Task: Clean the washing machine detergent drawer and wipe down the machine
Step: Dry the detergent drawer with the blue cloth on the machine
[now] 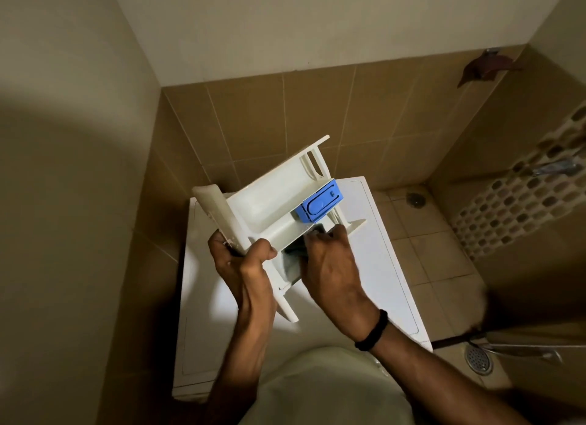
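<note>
white plastic detergent drawer (272, 202) is out, left hand (244, 266) gripping its front, right hand (329, 266) clutching grey cloth (293, 263) inside one compartment; white washing machine (377, 259) wipe-down probably not yet done.

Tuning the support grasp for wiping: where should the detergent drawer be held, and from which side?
Grip the detergent drawer at its front panel, coming from the left and underneath, as the left hand does. The panel overhangs the tray, giving a lip for thumb and fingers, and this leaves the open compartments free for the right hand and cloth.
</note>
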Action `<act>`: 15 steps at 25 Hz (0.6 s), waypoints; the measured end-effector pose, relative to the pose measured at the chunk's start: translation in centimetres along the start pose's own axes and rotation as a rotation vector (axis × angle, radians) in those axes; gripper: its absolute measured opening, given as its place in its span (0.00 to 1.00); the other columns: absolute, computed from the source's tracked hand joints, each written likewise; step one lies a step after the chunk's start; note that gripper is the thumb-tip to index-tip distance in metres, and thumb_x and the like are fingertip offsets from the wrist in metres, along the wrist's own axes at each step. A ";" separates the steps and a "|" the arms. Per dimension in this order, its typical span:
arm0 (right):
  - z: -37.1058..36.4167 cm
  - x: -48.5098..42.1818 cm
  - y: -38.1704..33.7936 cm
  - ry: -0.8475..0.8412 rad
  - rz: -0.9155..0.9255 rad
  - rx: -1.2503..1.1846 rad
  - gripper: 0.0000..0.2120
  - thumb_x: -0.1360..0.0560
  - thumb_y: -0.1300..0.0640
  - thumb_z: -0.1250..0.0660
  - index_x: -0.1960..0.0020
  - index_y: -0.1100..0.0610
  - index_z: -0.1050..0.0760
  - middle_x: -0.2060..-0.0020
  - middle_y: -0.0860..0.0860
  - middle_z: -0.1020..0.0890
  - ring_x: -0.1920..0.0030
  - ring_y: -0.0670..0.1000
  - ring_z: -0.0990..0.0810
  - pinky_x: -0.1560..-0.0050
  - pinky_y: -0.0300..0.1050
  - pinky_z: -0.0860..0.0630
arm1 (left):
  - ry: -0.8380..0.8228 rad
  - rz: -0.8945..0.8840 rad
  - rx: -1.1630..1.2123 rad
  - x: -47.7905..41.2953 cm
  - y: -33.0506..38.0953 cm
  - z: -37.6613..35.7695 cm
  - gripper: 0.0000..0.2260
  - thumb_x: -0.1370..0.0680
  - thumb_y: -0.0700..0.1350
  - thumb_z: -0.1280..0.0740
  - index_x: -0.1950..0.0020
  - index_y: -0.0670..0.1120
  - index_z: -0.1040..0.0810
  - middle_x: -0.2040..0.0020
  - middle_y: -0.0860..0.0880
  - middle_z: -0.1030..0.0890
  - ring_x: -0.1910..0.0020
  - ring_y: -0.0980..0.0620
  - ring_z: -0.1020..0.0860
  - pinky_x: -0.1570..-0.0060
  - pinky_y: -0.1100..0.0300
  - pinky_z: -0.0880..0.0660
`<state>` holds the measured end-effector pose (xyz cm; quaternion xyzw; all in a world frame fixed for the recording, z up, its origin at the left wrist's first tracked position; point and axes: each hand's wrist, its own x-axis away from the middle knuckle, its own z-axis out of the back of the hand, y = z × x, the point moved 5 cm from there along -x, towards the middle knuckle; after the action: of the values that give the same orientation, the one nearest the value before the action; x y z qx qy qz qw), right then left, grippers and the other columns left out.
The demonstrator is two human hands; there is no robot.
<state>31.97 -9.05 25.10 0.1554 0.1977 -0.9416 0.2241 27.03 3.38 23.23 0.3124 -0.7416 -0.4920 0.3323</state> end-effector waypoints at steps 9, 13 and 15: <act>-0.6 1.7 -0.7 -0.589 -0.061 -0.601 0.17 0.28 0.67 0.37 0.49 0.51 0.17 0.57 0.48 0.15 0.52 0.51 0.22 0.51 0.47 0.23 | 0.003 0.276 0.117 -2.6 -1.7 2.3 0.23 0.51 0.44 0.29 0.58 0.46 0.30 0.61 0.49 0.29 0.57 0.42 0.28 0.56 0.52 0.29; 1.7 1.6 2.2 -0.366 -0.642 -1.165 0.04 0.22 0.61 0.29 0.53 0.56 0.15 0.60 0.53 0.13 0.59 0.52 0.15 0.54 0.53 0.20 | 0.011 0.353 0.250 -2.2 -1.5 2.0 0.08 0.41 0.40 0.36 0.68 0.50 0.33 0.64 0.50 0.30 0.63 0.44 0.27 0.59 0.56 0.30; 2.1 1.7 3.5 -0.168 -0.865 -1.241 0.03 0.23 0.61 0.29 0.54 0.58 0.16 0.58 0.60 0.13 0.56 0.61 0.14 0.50 0.60 0.18 | 0.004 0.352 0.269 -1.9 -1.9 2.0 0.07 0.40 0.41 0.36 0.69 0.50 0.33 0.64 0.49 0.31 0.62 0.45 0.28 0.59 0.55 0.31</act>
<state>31.81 -13.44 25.21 -0.1628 0.7165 -0.6702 -0.1044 26.84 5.35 20.53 0.2204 -0.8430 -0.3224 0.3700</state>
